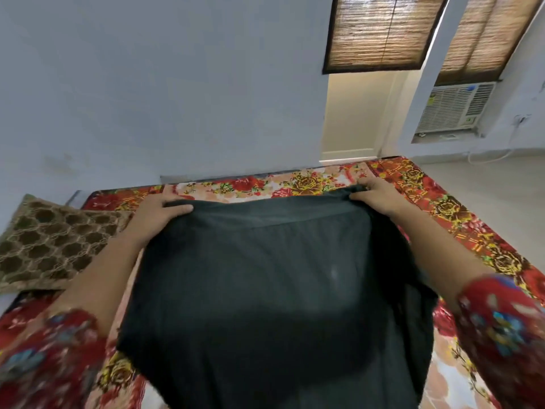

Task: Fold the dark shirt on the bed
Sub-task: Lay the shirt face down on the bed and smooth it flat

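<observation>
The dark shirt (pixel 265 290) hangs spread out in front of me, held up above the bed (pixel 427 190) with its red floral sheet. My left hand (pixel 160 212) grips the shirt's far left corner, thumb on top of the cloth. At the far right corner, my right hand (pixel 376 194) pinches the edge the same way. The cloth is stretched between both hands and drapes down toward me, hiding the middle of the bed beneath it.
A brown patterned pillow (pixel 50 246) lies on the bed at the left. A pale blue wall stands just behind the bed. A doorway (pixel 351 119), blinds and a window air conditioner (pixel 454 107) are at the back right, with bare floor beyond the bed's right edge.
</observation>
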